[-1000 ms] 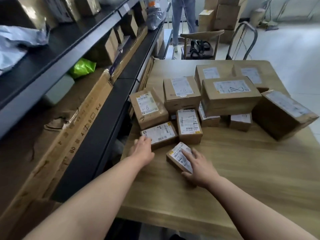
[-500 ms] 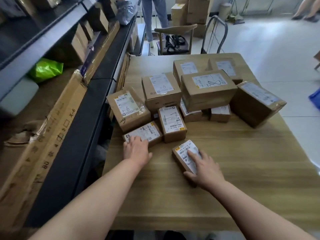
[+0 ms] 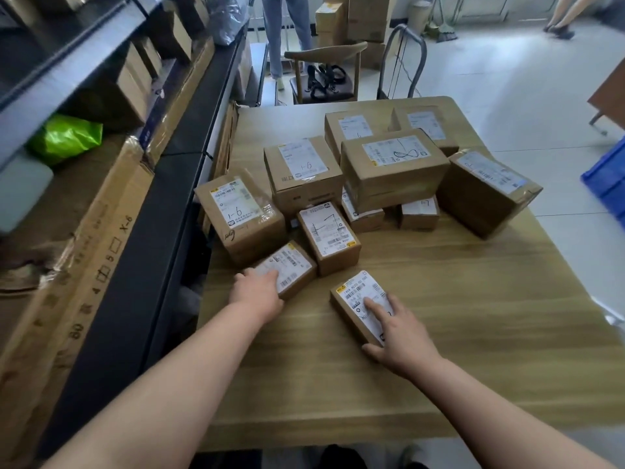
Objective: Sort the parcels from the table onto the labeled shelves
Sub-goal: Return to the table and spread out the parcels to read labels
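Note:
Several brown cardboard parcels with white labels crowd the far half of the wooden table. My left hand lies on the near end of a small flat parcel at the left front of the pile, fingers over its label. My right hand rests on another small flat parcel lying apart from the pile, forefinger on its label, thumb at its near corner. Both parcels sit on the table. A box marked 1-6 stands just behind the left parcel. The dark shelves run along the left.
A long cardboard strip with handwritten numbers lines the shelf beside the table. A green bag and boxes sit on the shelf. Beyond the table stand a wooden chair, a cart handle, stacked boxes and a person's legs. A blue crate is at right.
My left hand has slid forward onto the left flat parcel's label. The right hand stays on its parcel. The view has tilted down and right.

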